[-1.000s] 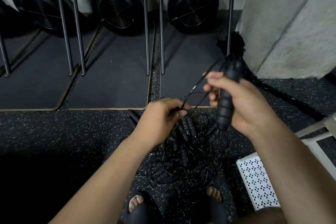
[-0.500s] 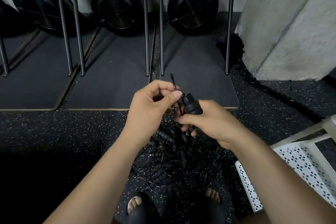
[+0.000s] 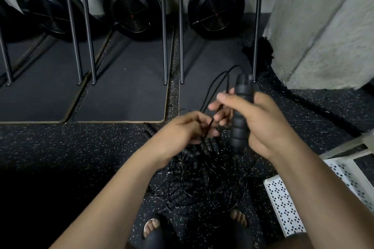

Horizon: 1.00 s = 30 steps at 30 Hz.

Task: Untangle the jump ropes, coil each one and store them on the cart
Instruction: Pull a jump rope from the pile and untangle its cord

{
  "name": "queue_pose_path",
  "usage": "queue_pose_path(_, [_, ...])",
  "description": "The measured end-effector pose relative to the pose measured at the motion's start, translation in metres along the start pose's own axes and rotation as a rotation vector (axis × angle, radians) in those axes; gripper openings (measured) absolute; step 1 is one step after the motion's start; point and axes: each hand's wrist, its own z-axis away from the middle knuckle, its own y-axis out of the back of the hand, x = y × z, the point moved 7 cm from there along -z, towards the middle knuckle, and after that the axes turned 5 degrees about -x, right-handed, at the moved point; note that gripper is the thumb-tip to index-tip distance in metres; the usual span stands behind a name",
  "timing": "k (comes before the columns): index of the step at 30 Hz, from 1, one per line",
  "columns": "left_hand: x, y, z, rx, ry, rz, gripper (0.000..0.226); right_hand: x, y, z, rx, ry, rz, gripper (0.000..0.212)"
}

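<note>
A: What's the grip right now?

B: The right hand (image 3: 261, 123) is wrapped around 1 ribbed black handle (image 3: 240, 119), held upright. The left hand (image 3: 182, 131) is pinching a thin black cord (image 3: 210, 125) between thumb and fingertips, just left of the handle. The cord loops up on the far side of both hands.

A: And the other ropes?

B: A tangled pile of jump ropes (image 3: 202, 178) lies on the speckled floor (image 3: 81, 147) below the hands, just ahead of the sandalled feet. The white perforated cart (image 3: 283, 204) sits at the near right edge, with no rope on it that I can see.

A: What could go wrong?

B: In my judgement, a hard pull on that cord could tighten a knot lower down, since it appears to run back into the pile. The lifted cord might also snag another handle and drag it up.

A: Any change from half a second ago?

B: Yes. The hands were close together then, with the handle mostly hidden in the right fist. Now they are apart, the handle stands taller, and more cord is drawn out above them.
</note>
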Motion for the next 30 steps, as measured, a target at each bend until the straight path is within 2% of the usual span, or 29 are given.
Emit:
queue_pose_path(3, [-0.011, -0.013, -0.003, -0.065, -0.01, -0.2, 0.023, -0.011, 0.015, -0.001, 0.062, 0.059, -0.129, 0.008])
queue_pose_path(6, [-0.021, -0.016, -0.006, -0.068, 0.006, -0.437, 0.015, -0.017, 0.028, -0.003, 0.094, 0.094, -0.244, 0.022])
queue_pose_path(9, [-0.026, -0.017, -0.007, -0.06, 0.011, -0.685, 0.014, -0.015, 0.038, -0.006, 0.111, 0.099, -0.335, 0.015])
queue_pose_path(13, [-0.03, -0.017, -0.01, -0.07, 0.026, -0.731, 0.013, -0.014, 0.041, -0.009, 0.117, 0.091, -0.352, 0.02])
queue_pose_path(16, [-0.027, -0.018, -0.01, -0.077, -0.01, -0.695, 0.014, -0.007, 0.043, -0.011, 0.119, 0.022, -0.256, 0.043])
queue_pose_path(20, [-0.007, -0.009, -0.007, 0.012, -0.136, -0.556, 0.018, 0.015, 0.044, -0.009, 0.129, -0.173, 0.175, 0.03])
queue_pose_path(22, [0.005, -0.002, -0.004, 0.079, -0.193, -0.479, 0.018, 0.026, 0.039, -0.006, 0.042, -0.265, 0.345, 0.025])
queue_pose_path(27, [0.021, 0.012, 0.006, 0.196, -0.244, -0.141, 0.022, 0.047, 0.013, -0.003, -0.231, -0.34, 0.439, 0.015])
queue_pose_path(30, [0.026, 0.021, 0.01, 0.265, -0.283, 0.033, 0.021, 0.055, 0.003, -0.004, -0.269, -0.347, 0.464, 0.018])
